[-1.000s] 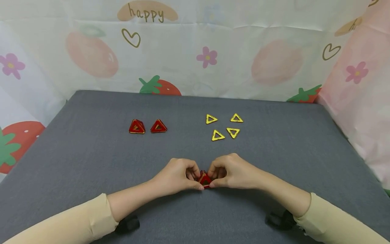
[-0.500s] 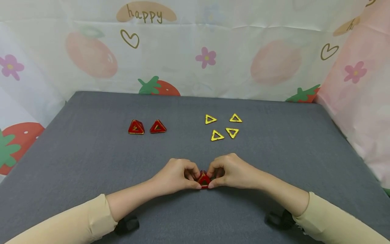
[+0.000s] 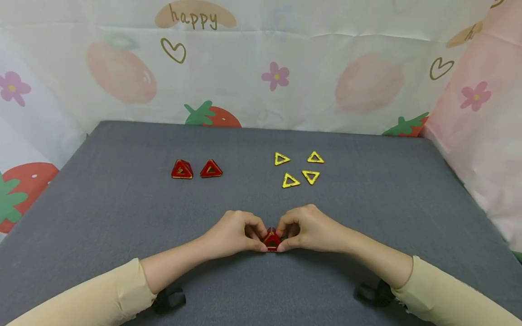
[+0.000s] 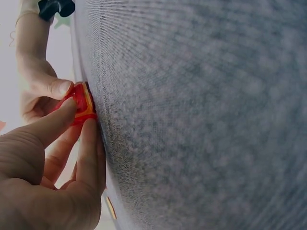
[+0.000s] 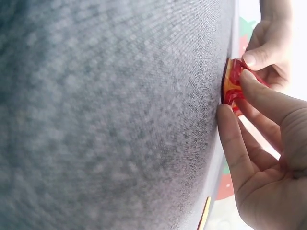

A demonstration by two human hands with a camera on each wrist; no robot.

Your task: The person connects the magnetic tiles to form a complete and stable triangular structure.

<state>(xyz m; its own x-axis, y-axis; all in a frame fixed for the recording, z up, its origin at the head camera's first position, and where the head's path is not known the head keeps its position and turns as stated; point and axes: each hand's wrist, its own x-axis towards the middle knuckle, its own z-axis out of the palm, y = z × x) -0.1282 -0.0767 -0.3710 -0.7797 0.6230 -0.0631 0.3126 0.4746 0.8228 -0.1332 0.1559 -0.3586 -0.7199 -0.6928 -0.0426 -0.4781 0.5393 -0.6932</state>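
Between the two hands, near the front middle of the grey table, stands a small red pyramid of magnetic triangle tiles [image 3: 271, 241] with gold edging. My left hand [image 3: 233, 236] pinches its left side with thumb and fingers. On the other side my right hand [image 3: 311, 230] pinches it in the same way. The left wrist view shows the red tiles [image 4: 85, 100] low against the cloth, with a thumb on one face. From the right wrist view, the tiles [image 5: 233, 79] touch the cloth, and fingers cover part of them.
Two finished-looking red pyramids, one [image 3: 182, 169] beside another [image 3: 211, 169], stand at the back left. Several flat yellow triangle tiles [image 3: 291, 180] lie behind the hands, right of the middle. A printed curtain [image 3: 310, 104] borders the back of the grey table [image 3: 122, 203].
Both hands keep their grip on the red pyramid, with only a very slight shift of fingers. The other red pyramids and the yellow tiles have stayed where they were.
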